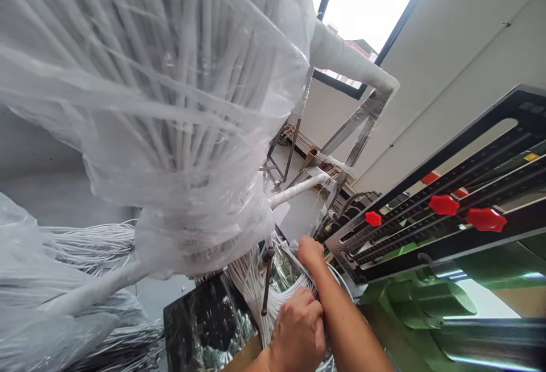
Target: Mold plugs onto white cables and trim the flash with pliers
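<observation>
A big bundle of thin white cords wrapped in clear plastic film (170, 104) hangs overhead on the left and narrows down to loose strands (249, 278) at the bottom centre. My left hand (298, 329) is closed around these white strands low in the view. My right hand (310, 252) reaches further in, fingers curled down onto the strands beside the black perforated machine bar (384, 230); what it grips is hidden. A thin dark rod (267, 281) stands upright among the strands just left of both hands.
A green machine body (426, 298) with black slotted rails and red knobs (443, 204) fills the right. A shiny dark block (205, 321) sits at bottom centre. More wrapped white cord bundles (63, 281) lie at left. A metal frame with padded white tubes (354, 65) stands behind, under a window.
</observation>
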Demonstrator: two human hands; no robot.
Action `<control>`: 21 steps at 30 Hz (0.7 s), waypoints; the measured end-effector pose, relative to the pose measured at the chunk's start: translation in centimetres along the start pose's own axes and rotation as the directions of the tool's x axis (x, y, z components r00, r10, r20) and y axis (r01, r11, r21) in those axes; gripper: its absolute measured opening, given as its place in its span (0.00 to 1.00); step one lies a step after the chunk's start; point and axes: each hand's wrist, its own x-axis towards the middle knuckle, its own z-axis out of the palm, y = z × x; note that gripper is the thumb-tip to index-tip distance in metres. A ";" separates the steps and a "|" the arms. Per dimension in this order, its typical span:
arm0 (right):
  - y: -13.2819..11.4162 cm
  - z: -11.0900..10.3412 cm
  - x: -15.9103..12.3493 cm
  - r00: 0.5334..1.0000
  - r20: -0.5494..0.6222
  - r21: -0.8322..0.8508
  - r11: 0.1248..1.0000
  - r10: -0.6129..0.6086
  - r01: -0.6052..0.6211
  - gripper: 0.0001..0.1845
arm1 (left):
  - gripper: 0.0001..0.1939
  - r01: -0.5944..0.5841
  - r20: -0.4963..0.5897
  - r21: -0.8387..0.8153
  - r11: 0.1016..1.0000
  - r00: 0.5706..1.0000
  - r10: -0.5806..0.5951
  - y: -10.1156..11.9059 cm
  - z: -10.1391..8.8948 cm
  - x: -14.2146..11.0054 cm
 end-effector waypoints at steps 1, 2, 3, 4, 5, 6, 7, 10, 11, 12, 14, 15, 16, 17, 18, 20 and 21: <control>-0.3 -0.9 -0.9 0.999 -0.043 0.013 1.000 -0.013 0.013 0.10 | 0.10 0.088 -0.034 -0.113 0.990 0.995 -0.093 0.3 -0.5 0.4; -0.7 -1.9 -2.1 0.995 -0.094 0.029 0.999 -0.024 0.027 0.10 | 0.10 0.171 -0.071 -0.254 0.952 0.978 -0.195 0.6 -1.0 0.8; -0.9 -2.7 -3.5 0.988 -0.148 0.041 0.998 -0.033 0.040 0.12 | 0.08 0.232 -0.106 -0.408 0.883 0.949 -0.298 0.7 -1.4 1.2; -1.1 -3.4 -5.0 0.977 -0.208 0.059 0.997 -0.043 0.056 0.15 | 0.07 0.263 -0.134 -0.560 0.786 0.907 -0.399 0.8 -1.7 1.6; -1.1 -3.7 -6.7 0.960 -0.274 0.083 0.993 -0.054 0.080 0.18 | 0.07 0.263 -0.140 -0.695 0.669 0.863 -0.485 0.7 -2.0 2.0; -0.9 -3.8 -8.5 0.935 -0.347 0.112 0.987 -0.069 0.115 0.20 | 0.11 0.247 -0.129 -0.801 0.545 0.818 -0.561 0.7 -2.2 2.4; -0.6 -3.5 -10.3 0.901 -0.425 0.140 0.976 -0.092 0.165 0.23 | 0.15 0.226 -0.104 -0.875 0.428 0.775 -0.623 0.7 -2.4 2.6; 1.1 -0.8 -15.1 0.754 -0.634 0.145 0.931 -0.172 0.334 0.26 | 0.24 0.211 0.020 -0.956 0.205 0.742 -0.670 1.3 -3.0 2.9; 1.7 0.4 -16.4 0.712 -0.674 0.110 0.927 -0.195 0.358 0.27 | 0.25 0.236 0.078 -0.958 0.165 0.763 -0.641 1.7 -3.3 2.9; 2.3 1.6 -17.5 0.677 -0.705 0.066 0.931 -0.211 0.359 0.27 | 0.26 0.275 0.146 -0.953 0.130 0.788 -0.598 2.1 -3.5 2.8; 3.1 3.6 -19.0 0.616 -0.756 -0.029 0.952 -0.221 0.306 0.28 | 0.28 0.369 0.292 -0.927 0.065 0.821 -0.490 2.9 -3.9 2.6; 3.2 4.3 -19.4 0.591 -0.779 -0.065 0.963 -0.212 0.260 0.28 | 0.29 0.402 0.344 -0.915 0.040 0.826 -0.448 3.2 -4.0 2.5; 3.1 4.8 -19.7 0.566 -0.801 -0.090 0.973 -0.197 0.211 0.27 | 0.30 0.418 0.371 -0.908 0.026 0.832 -0.413 3.5 -4.0 2.4; 2.9 5.2 -19.9 0.542 -0.822 -0.099 0.981 -0.174 0.164 0.26 | 0.32 0.422 0.383 -0.906 0.022 0.842 -0.379 3.6 -4.0 2.3; 2.6 5.5 -20.0 0.520 -0.842 -0.097 0.988 -0.147 0.123 0.24 | 0.33 0.421 0.388 -0.907 0.020 0.852 -0.352 3.6 -4.0 2.3; 1.8 5.7 -20.0 0.490 -0.864 -0.090 0.993 -0.116 0.078 0.22 | 0.34 0.429 0.403 -0.903 0.007 0.855 -0.327 3.3 -3.9 2.2; 1.4 5.8 -19.9 0.482 -0.869 -0.092 0.993 -0.114 0.069 0.21 | 0.34 0.436 0.414 -0.900 -0.007 0.850 -0.326 3.1 -3.8 2.2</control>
